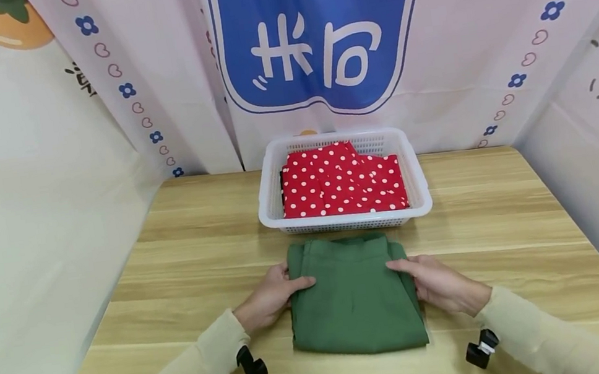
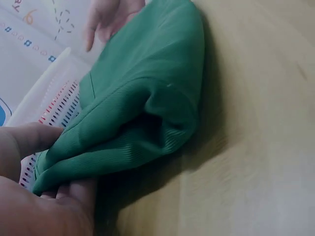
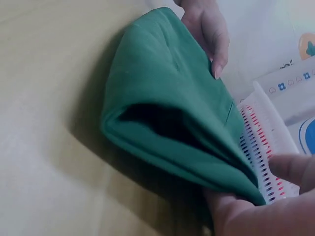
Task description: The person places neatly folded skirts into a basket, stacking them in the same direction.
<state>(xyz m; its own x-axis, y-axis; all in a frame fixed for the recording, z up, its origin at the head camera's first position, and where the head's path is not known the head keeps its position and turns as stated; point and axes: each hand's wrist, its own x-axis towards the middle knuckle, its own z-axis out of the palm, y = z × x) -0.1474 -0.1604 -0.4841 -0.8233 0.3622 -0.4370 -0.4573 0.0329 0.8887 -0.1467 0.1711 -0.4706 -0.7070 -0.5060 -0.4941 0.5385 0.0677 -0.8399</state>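
The green cloth (image 1: 354,295) lay folded on the worktop (image 1: 507,230), just in front of the white basket (image 1: 413,167) w/ the red dotted cloth (image 1: 340,180) already inside. Left hand (image 1: 268,297) & right hand (image 1: 440,283) pinched its side edges, thumbs on top. Folding looked done; placing was probably left.

I saw a light wooden table (image 1: 507,236) carrying everything. Far and near the middle, a white plastic basket (image 1: 414,173) stood on it, just beyond the folded green cloth (image 1: 355,298), which lay flat on the near middle of the boards. Both of the person's forearms rested on the table at the near edge, one on each side of that cloth.
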